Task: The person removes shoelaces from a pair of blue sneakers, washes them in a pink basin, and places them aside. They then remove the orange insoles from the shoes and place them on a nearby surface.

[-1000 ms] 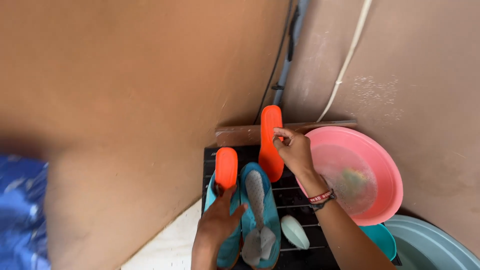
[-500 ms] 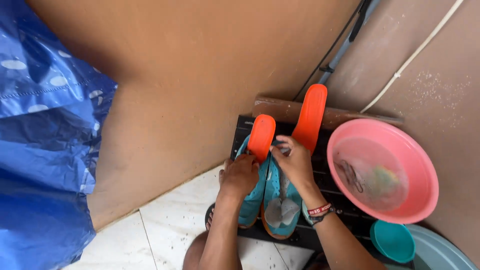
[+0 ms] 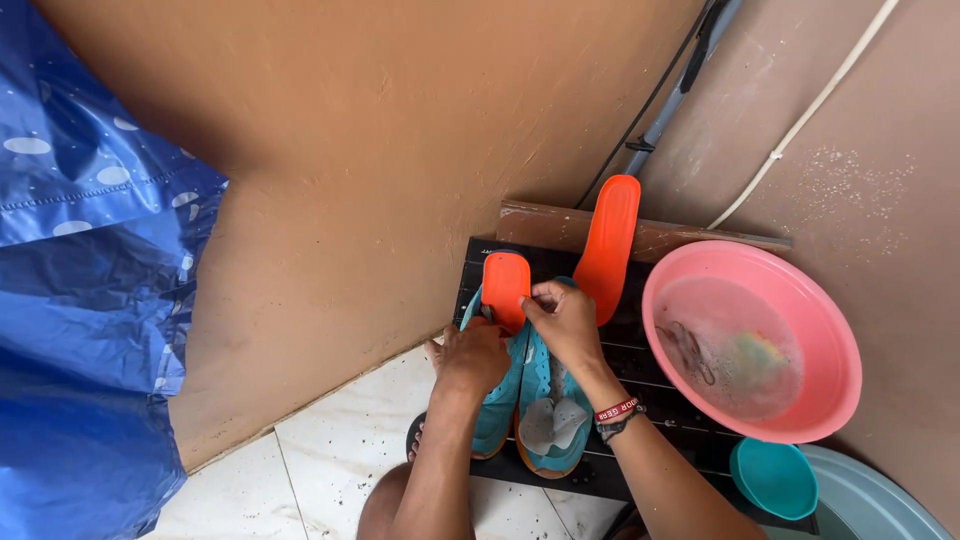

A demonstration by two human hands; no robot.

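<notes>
The left hand (image 3: 472, 357) is resting on the left teal shoe (image 3: 497, 400), fingers curled together over its upper edge and gripping it. The right hand (image 3: 563, 322) is pinching the lower edge of the short orange insole (image 3: 505, 283), thumb and fingers clamped together on it. That insole is standing upright in the mouth of the left shoe. The right teal shoe (image 3: 553, 420) is lying just beside the left one, touching it, with a grey insole showing inside its heel. Both shoes are sitting on the black slatted rack (image 3: 660, 400).

Relative to the rack: the long orange insole (image 3: 610, 240) is leaning at its far edge against a brown wooden board (image 3: 560, 225); the pink basin (image 3: 830, 330) of cloudy water is overlapping its right side; a small teal bowl (image 3: 775, 478) is sitting at its near right corner, inside a pale blue tub (image 3: 880, 505). A blue tarp (image 3: 90, 300) is hanging well to its left.
</notes>
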